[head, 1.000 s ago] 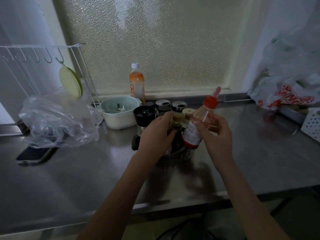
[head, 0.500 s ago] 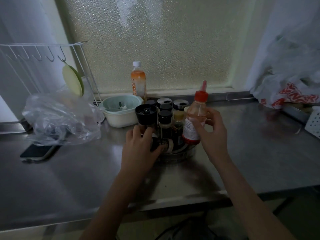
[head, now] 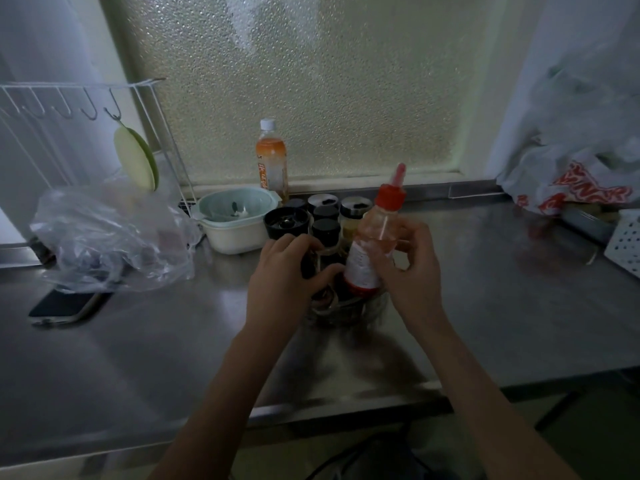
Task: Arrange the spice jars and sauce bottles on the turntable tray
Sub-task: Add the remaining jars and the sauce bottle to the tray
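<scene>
A clear turntable tray [head: 349,315] stands on the steel counter, crowded with several dark-capped spice jars [head: 325,230] and a black grinder [head: 286,221]. My right hand [head: 403,271] grips a red-capped sauce bottle [head: 372,244] with a white label, tilted slightly, its base at the tray's near right side. My left hand [head: 287,271] curls round a dark jar [head: 308,266] at the tray's near left; most of that jar is hidden by my fingers.
A pale green bowl [head: 235,220] sits left of the tray, an orange drink bottle [head: 272,161] behind it by the window. A crumpled plastic bag [head: 110,237] and a phone [head: 67,306] lie at left. Plastic bags [head: 571,181] and a white basket [head: 627,242] fill the right.
The sauce bottle came down from above the tray to its near right side. My left hand dropped from the jar tops to a dark jar at the tray's near left.
</scene>
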Motion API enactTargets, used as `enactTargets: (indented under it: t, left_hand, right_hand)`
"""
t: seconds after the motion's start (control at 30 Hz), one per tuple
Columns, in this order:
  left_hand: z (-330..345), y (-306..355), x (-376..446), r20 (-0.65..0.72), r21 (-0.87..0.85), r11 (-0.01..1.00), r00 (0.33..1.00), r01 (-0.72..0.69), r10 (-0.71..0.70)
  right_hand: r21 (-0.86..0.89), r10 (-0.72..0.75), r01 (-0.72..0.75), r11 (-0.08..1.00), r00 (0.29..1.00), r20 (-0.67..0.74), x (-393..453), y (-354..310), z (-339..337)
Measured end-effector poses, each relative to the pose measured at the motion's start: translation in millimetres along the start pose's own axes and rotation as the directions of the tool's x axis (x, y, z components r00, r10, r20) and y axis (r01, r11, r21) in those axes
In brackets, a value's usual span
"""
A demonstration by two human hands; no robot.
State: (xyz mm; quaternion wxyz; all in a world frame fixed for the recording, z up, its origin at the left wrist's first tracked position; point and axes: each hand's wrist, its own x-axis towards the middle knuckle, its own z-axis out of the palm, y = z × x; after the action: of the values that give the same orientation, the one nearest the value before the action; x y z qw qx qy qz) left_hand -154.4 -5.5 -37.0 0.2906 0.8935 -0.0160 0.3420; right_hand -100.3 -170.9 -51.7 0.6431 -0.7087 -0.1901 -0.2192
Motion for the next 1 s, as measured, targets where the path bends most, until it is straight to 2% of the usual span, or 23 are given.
enactTargets:
  t: [0.13,0.33,0.43,0.5,0.6,0.7,0.77,0.87,0.93,1.0]
  left_hand:
    - [1,10,9,0.088,-0.024,0.998,0.995,0.050,-0.048]
    - [0,0,16,0.159,0.066,0.998,0.987,0.013,-0.023]
    - [0,-1,14,0.142,-0.006,1.000,0.990,0.023,-0.021]
    - [-3,-1,12,0.067,-0.082,0.996,0.997,0.045,-0.040]
    - [-11,-6,14,-0.072,-0.203,0.975,0.991,0.096,-0.112]
    - [-14,-16,21,-0.100,-0.250,0.956,0.978,0.153,-0.183]
    - [-14,-16,23,-0.088,-0.242,0.959,0.981,0.146,-0.172]
    - [-16,-2,25,-0.098,-0.230,0.968,0.987,0.104,-0.129]
    - [-18,9,32,-0.102,-0.228,0.971,0.990,0.074,-0.099]
    - [-18,18,42,-0.031,-0.241,0.969,0.998,0.047,-0.056]
  right_hand:
    - [0.020,0.028,-0.033,0.999,0.983,0.181,-2,-6,14]
    - [0.038,0.025,-0.041,0.998,0.936,0.352,5,0,14]
    - [-0.157,0.001,0.042,0.987,0.965,0.263,15,1,9]
    - [-0.344,-0.030,0.112,0.932,0.972,0.235,27,-4,7]
    - [-0.539,0.055,0.161,0.827,0.931,0.362,43,-15,10]
    - [-0.605,0.111,0.174,0.777,0.908,0.403,47,-19,15]
    - [-0.571,0.088,0.140,0.809,0.932,0.352,43,-18,12]
    - [-0.438,0.009,0.030,0.898,0.996,0.085,28,-19,0]
    - [-0.359,-0.072,0.033,0.933,0.993,-0.095,22,-20,-8]
    - [-0.183,-0.071,0.039,0.982,0.983,-0.170,22,-22,-15]
